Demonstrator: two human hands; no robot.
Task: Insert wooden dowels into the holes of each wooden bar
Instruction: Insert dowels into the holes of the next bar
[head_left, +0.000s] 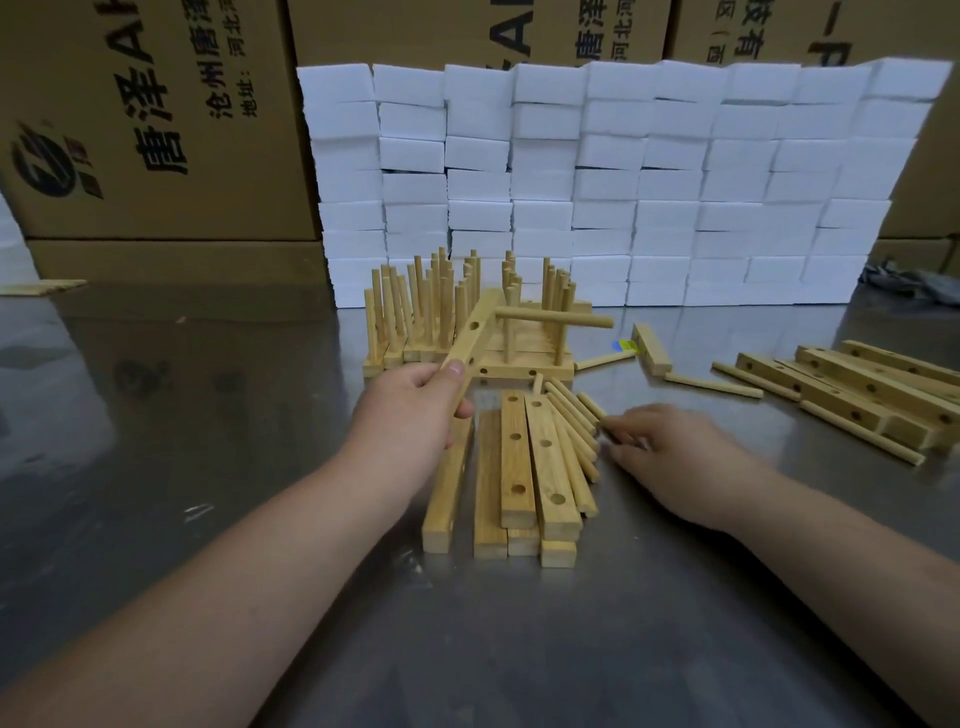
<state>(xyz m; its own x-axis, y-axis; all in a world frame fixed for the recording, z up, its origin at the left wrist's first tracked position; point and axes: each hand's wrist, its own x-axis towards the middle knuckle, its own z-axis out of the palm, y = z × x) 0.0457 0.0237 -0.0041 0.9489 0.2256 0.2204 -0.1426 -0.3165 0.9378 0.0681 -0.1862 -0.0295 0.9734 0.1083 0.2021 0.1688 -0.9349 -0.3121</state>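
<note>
Right now your left hand (415, 410) is curled round the lower end of a wooden bar (475, 343), thumb across its face. The bar rises from that grip up and away from you, leaning a little to the right. One dowel (553, 317) is already seated in its top hole and sticks out sideways to the right. Below it two empty holes (474, 326) face the same way, towards your other hand. Your right hand (680, 457) lies low on the steel table (208, 493) with its fingers (621, 434) stretched forward, tips touching the near ends of the loose dowels (574, 415). No dowel looks pinched yet. Those dowels lie fanned just beside the flat bars (517, 457) in front of you, their long axes running away from you and slightly left. Whichever one you lift will probably need turning crosswise to match the dowel already in. The right hand is plainly the nearer one for that pick, and the empty holes sit up and to its left, near. Beyond the held bar stand the finished bars (436, 317) with their dowels upright. More undowelled bars (857, 395) lie well off to your right, with white foam blocks (623, 182) and cardboard boxes (156, 130) behind.
</note>
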